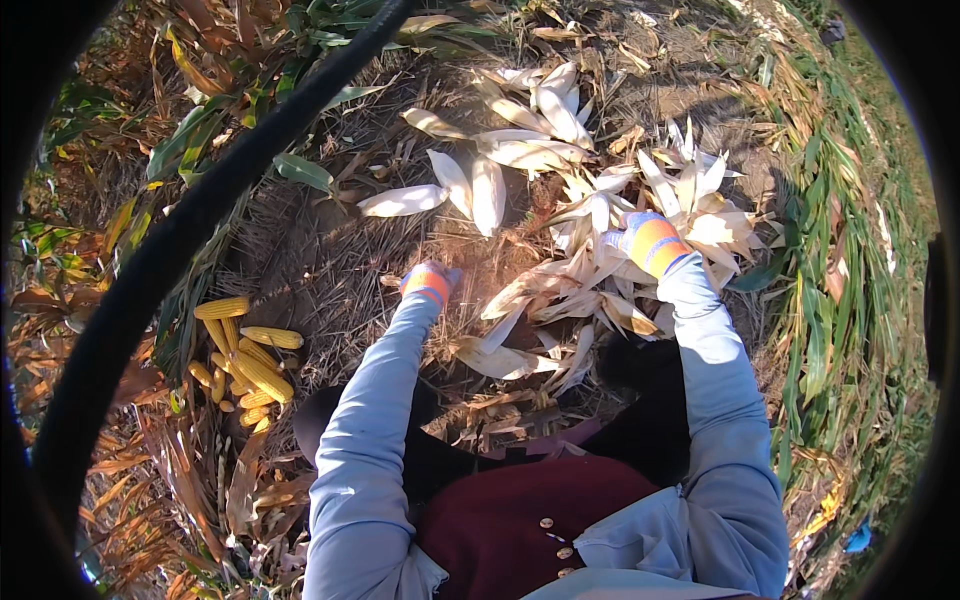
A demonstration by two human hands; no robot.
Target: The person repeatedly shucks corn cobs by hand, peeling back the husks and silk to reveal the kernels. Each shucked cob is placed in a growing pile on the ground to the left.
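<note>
My left hand (431,279), in an orange and blue-grey work glove, is curled low above the straw-strewn soil. Its fingers are partly hidden, and I cannot tell whether anything is in them. Over a heap of dry corn husks (517,361), my gloved right hand (651,241) has its fingers closed on a pale corn husk (600,213). Beyond my hands lie several ears of corn in their husks (488,196), some side by side, others overlapping. Husked yellow corn cobs (259,375) are piled on the ground to the left of my left forearm.
Dry and green corn stalks (821,277) line the right side. More leafy corn plants (202,127) crowd the left. A dark curved strap or cable (202,217) crosses the left of the view, close to the camera. A small blue object (859,538) lies at lower right.
</note>
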